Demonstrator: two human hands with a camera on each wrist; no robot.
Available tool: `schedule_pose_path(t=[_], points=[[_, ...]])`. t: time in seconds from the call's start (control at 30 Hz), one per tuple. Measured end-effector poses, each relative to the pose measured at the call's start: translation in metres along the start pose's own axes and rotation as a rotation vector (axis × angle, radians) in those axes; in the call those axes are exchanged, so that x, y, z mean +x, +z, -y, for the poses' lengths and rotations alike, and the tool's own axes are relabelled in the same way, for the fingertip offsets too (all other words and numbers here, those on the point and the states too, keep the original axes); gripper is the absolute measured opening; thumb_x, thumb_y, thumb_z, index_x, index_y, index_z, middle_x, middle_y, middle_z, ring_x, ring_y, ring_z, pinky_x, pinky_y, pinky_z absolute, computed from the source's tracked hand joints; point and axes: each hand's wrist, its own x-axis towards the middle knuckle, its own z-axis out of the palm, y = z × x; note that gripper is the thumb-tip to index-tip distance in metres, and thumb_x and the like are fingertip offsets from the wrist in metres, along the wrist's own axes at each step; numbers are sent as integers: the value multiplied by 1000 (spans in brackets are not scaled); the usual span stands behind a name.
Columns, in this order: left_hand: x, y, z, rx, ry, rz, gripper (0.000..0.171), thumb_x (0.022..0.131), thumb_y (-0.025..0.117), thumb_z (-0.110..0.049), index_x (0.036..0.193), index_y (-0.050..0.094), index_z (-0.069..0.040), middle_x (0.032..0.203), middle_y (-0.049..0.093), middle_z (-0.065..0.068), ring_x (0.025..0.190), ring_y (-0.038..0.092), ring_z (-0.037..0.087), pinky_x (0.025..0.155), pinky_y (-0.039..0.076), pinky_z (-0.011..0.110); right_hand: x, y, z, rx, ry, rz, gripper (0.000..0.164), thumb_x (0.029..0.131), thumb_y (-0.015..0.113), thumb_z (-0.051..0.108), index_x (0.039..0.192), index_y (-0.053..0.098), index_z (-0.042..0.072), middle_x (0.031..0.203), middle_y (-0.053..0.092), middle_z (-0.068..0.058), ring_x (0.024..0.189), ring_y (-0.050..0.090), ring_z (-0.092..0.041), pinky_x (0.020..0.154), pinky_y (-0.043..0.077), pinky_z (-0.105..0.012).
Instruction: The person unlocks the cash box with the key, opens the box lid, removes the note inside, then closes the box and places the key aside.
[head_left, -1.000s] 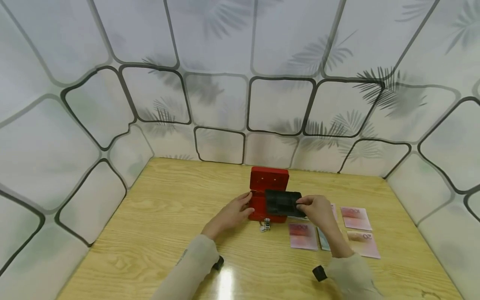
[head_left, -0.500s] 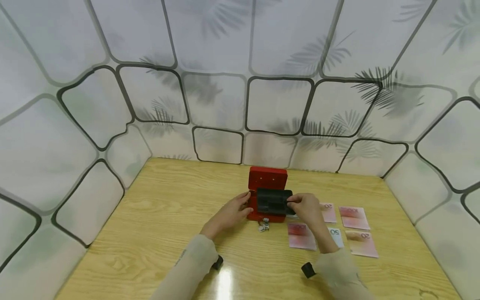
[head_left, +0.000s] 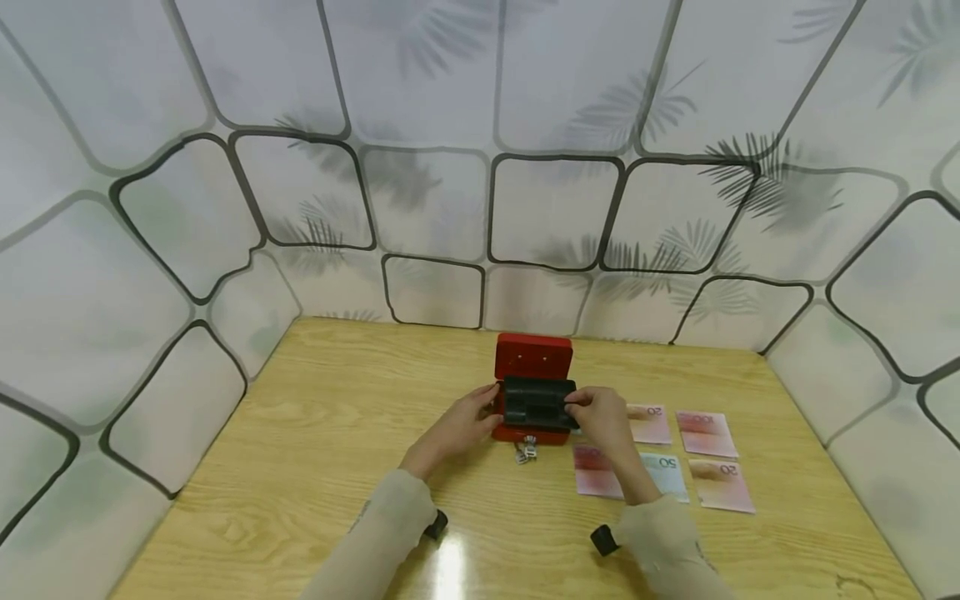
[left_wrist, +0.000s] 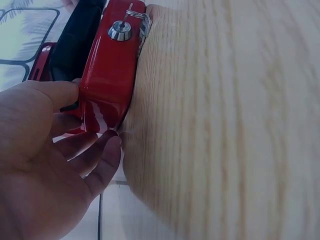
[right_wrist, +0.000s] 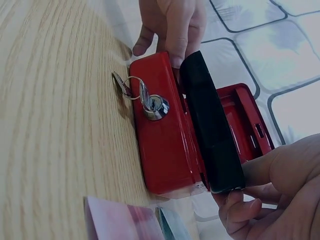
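Note:
A small red cash box [head_left: 533,356] stands on the table with its lid raised. My left hand [head_left: 462,427] holds the box's left end, its thumb and fingers curled about the corner in the left wrist view. With thumb and fingers, my right hand [head_left: 606,422] pinches the right end of a black coin tray [head_left: 538,402]. The tray lies over the box opening, its right end raised above the rim in the right wrist view. From the lock [right_wrist: 156,106] on the front hang keys on a ring [right_wrist: 133,86]. The inside of the box is mostly hidden beneath the tray.
Several banknotes lie right of the box: a red 100 note [head_left: 707,434], a 20 note [head_left: 722,486], another 20 note [head_left: 651,423], a greenish 50 note [head_left: 667,475] and a red note [head_left: 595,472] under my right forearm. A patterned wall [head_left: 435,200] rises behind the wooden table [head_left: 352,400].
My right hand has moved left with the coin tray, bringing it from the right part of the box to over the opening. The left hand stays on the box's left end.

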Motion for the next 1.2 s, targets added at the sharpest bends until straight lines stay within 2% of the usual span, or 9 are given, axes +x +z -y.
schedule_pose_path(t=[0.13,0.37,0.6,0.83,1.07,1.2], points=[[-1,0,0,-8,-7,-1,63,106,61,-20,159,34,1,165,32,15,149,36,34,119,34,48,0,1,0,6,16,-2,6,88,74,-2,91,79,-1,89,76,-14,68,58,-17,58,45,-27],[-2,0,-1,-7,9,-14,58,108,56,-17,159,35,2,164,35,16,150,34,34,120,32,48,0,2,1,11,20,5,4,88,75,-2,90,79,-2,86,76,-14,66,58,-15,56,45,-25],[-2,-1,-2,-15,26,-29,56,108,53,-14,158,35,3,163,36,18,150,33,34,121,31,48,2,6,0,9,9,1,5,88,75,-2,90,79,-2,87,76,-15,67,58,-16,58,46,-27],[-1,1,0,-32,34,-39,54,108,51,-8,158,35,3,161,38,19,149,35,34,120,32,47,3,11,1,-5,9,-13,4,87,75,0,88,79,-1,84,77,-12,71,61,-18,62,48,-29],[-2,1,-1,-22,66,-78,50,108,49,-4,157,41,-1,155,47,20,144,43,34,117,37,48,2,17,0,-13,-1,-16,5,87,75,0,89,79,1,83,76,-9,70,62,-18,63,51,-31],[-3,1,-1,-9,77,-92,46,110,45,-7,155,44,0,155,47,20,145,42,35,118,36,49,0,20,0,-18,-12,-10,5,87,75,-2,88,79,1,82,76,-9,72,63,-18,65,52,-33]])
